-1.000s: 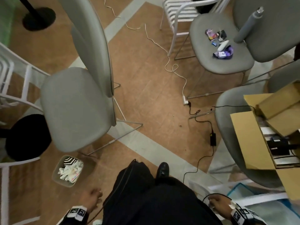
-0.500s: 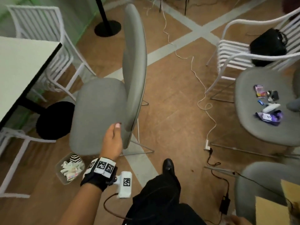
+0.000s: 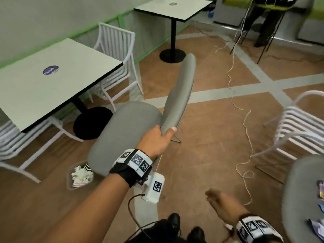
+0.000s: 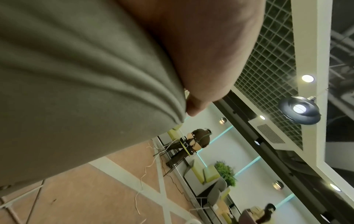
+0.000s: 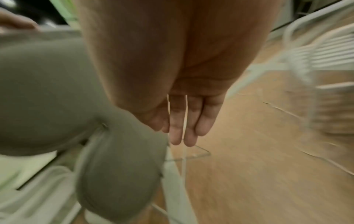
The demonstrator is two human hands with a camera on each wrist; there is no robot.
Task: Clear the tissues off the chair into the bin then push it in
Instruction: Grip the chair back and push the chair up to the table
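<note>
Gripping the lower edge of the grey chair's backrest (image 3: pixel 180 92), the left hand (image 3: pixel 155 143) has its thumb (image 3: pixel 172 129) curled round the rear face and its other fingers hidden behind the padding on the seat side; in the left wrist view the heel of that hand (image 4: pixel 201 50) lies pressed against the creased grey fabric (image 4: pixel 80 84). The right hand (image 3: pixel 222 206) hangs free low at the right, holding nothing, and the right wrist view shows its fingers (image 5: pixel 191 121) straight, close together and pointing at the floor beside the chair's wire leg (image 5: pixel 191 154). Half a second ago only the left hand was raised to the backrest and the right hand was barely in sight at the bottom edge; since then the right hand has come up into view and the camera has lifted, so a second tabletop (image 3: pixel 175 8) now shows. The grey chair (image 3: pixel 126 134) stands with its bare seat pointing at the near corner of the white tabletop (image 3: pixel 52 81), not yet under it. The bin (image 3: pixel 70 179) sits on the floor just beside the seat's front edge, with the crumpled tissues (image 3: pixel 81 176) inside it. A round dark blue sticker (image 3: pixel 50 70) lies on the white tabletop; its writing is too small to read. The black-and-white square markers on the left wristband (image 3: pixel 136 160) carry patterns, not words.
</note>
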